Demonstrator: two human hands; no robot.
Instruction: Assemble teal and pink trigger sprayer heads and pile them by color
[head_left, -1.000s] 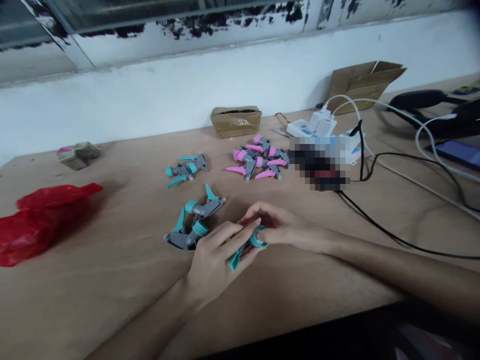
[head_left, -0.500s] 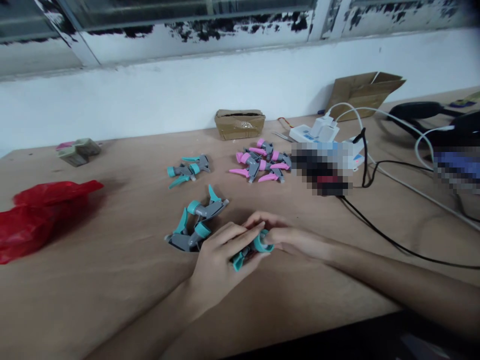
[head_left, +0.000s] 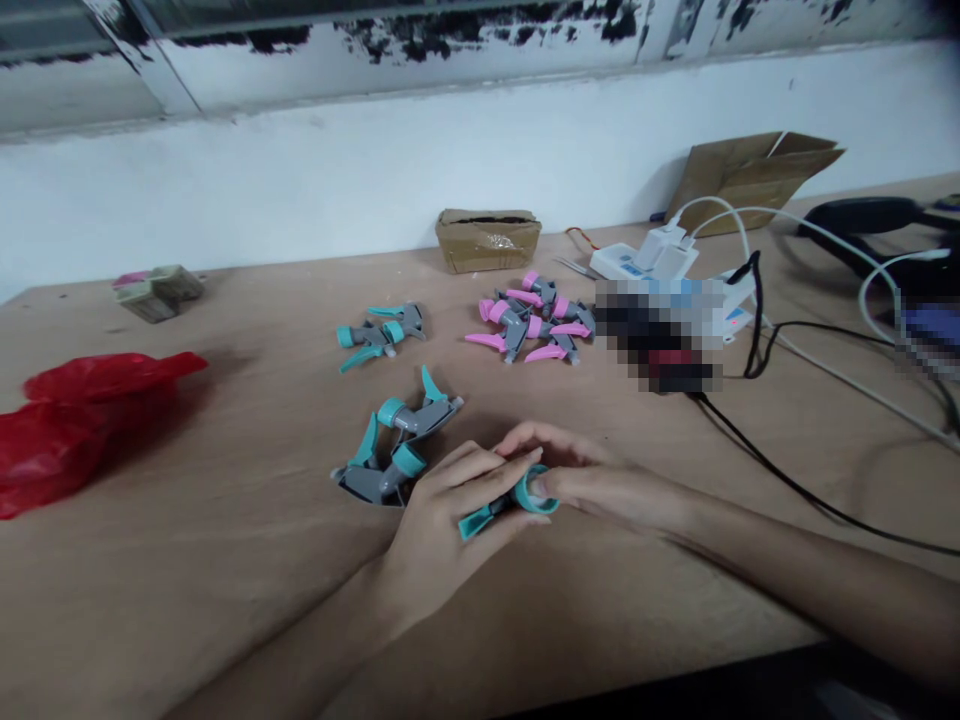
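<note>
My left hand (head_left: 450, 510) is wrapped around a teal and grey trigger sprayer head (head_left: 487, 519), its teal collar facing me. My right hand (head_left: 581, 470) closes on the same sprayer head from the right, thumb pressed at the mouth of the collar. Most of the grey body is hidden by my fingers. Just left of my hands, a teal trigger sprayer head (head_left: 382, 478) lies on the table, with a second one (head_left: 416, 415) beyond it. Farther back are more teal sprayer heads (head_left: 382, 335) and a pile of pink and grey ones (head_left: 529, 320).
A red plastic bag (head_left: 97, 420) lies at the left. Against the wall stand a small cardboard box (head_left: 487, 245) and an opened carton (head_left: 739, 180). A white power strip (head_left: 619, 262) with plugged-in chargers and a black cable (head_left: 780, 500) occupy the right side.
Both hands still hold the sprayer head. Its collar and trigger have turned slightly, and my right thumb sits farther over the collar's mouth. The view has shifted a little.
</note>
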